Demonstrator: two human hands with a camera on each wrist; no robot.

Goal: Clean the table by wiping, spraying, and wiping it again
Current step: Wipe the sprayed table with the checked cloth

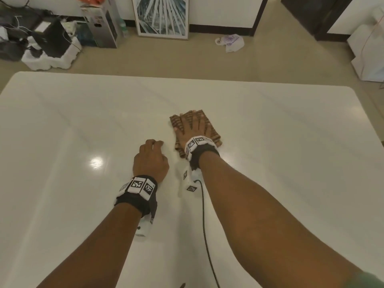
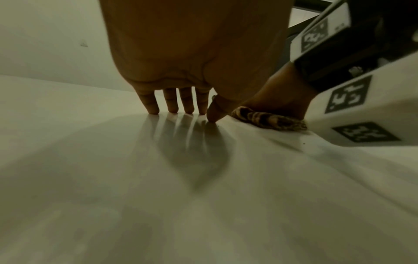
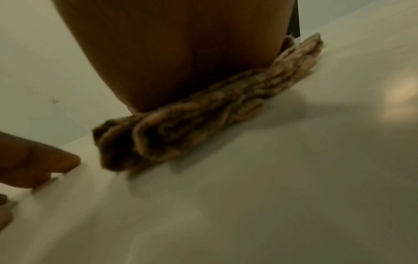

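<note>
The right hand lies flat on the striped brown cloth, fingers straight and spread, palm pressing it onto the white table a little right of the middle and nearer the far edge than the near one. Nothing is curled round the cloth; it is pinned, not gripped. The right wrist view shows the cloth bunched in folds under the heel of the hand. Its long axis runs roughly from near to far, in line with the forearm, so a sideways sweep would carry its broad side across the table. The left hand stands just beside the cloth's near left corner, apart from it, holding nothing; its bent fingers prop on the table by their tips. No spray bottle shows in any view, so this looks like a wiping pass, and which one I cannot tell.
</note>
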